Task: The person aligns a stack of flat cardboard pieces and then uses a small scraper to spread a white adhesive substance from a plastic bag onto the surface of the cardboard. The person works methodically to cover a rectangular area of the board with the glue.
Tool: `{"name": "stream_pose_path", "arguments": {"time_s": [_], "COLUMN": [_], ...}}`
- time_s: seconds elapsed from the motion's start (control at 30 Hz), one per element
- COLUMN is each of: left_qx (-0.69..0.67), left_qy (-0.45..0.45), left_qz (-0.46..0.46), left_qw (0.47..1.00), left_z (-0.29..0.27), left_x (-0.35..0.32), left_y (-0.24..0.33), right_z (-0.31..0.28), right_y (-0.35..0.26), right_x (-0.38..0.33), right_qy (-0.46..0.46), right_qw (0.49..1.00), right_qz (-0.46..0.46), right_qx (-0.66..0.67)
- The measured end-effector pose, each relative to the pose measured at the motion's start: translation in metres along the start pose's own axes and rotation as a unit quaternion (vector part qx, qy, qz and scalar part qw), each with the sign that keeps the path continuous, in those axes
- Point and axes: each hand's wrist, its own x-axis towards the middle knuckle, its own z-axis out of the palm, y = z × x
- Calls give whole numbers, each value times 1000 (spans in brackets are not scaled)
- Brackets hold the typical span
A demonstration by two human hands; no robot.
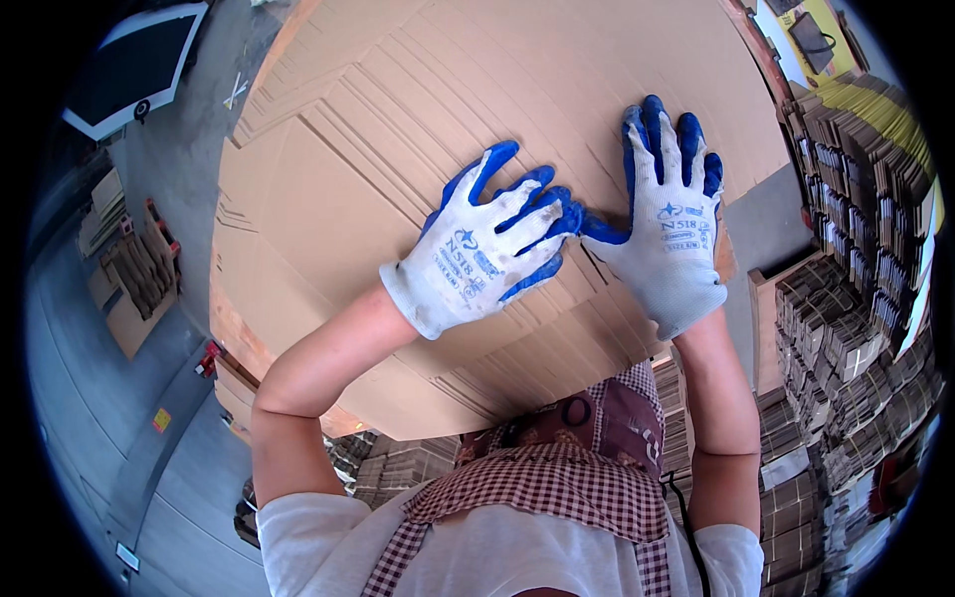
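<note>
Cardboard sheet: one large die-cut corrugated sheet (418, 149) with scored flaps, topmost on a stack, filling the upper middle of the view.
Left hand (482, 249): one white glove with blue palm coating, fingers spread, pressed flat on the sheet; grasping nothing.
Right hand (671, 224): a matching glove, flat on the sheet, its thumb touching the left hand's fingertips; also released.
Stack: further sheets (298, 388) beneath, edges showing.
Surroundings: bundles of folded cardboard (846, 348) stacked at right; one grey concrete floor (90, 398) at left.
</note>
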Motion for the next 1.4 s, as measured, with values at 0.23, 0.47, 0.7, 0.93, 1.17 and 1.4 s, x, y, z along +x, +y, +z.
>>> {"name": "stream_pose_path", "arguments": {"time_s": [0.23, 0.47, 0.7, 0.93, 1.17, 1.4], "left_qx": [19, 19, 28, 22, 19, 25], "left_qy": [6, 6, -2, -14, -22, -67], "left_qz": [2, 10, 20, 22, 16, -18], "left_qw": [1000, 1000, 999, 999, 999, 997], "left_z": [3, 6, 5, 2, -4, -4], "left_x": [-11, -17, -20, -24, -22, -7], "left_y": [-1, 0, -1, 0, 3, 6], "right_z": [-4, -9, -11, -9, -8, -11], "right_y": [-1, -4, -6, -5, -5, -1], "right_x": [1, 2, 3, 1, 0, -2], "right_qy": [-23, -46, -63, -53, -39, -30], "right_qw": [1000, 998, 997, 998, 999, 999], "right_qz": [6, 13, 18, 10, 7, -8], "right_qx": [-15, -29, -48, -42, -30, -13]}}
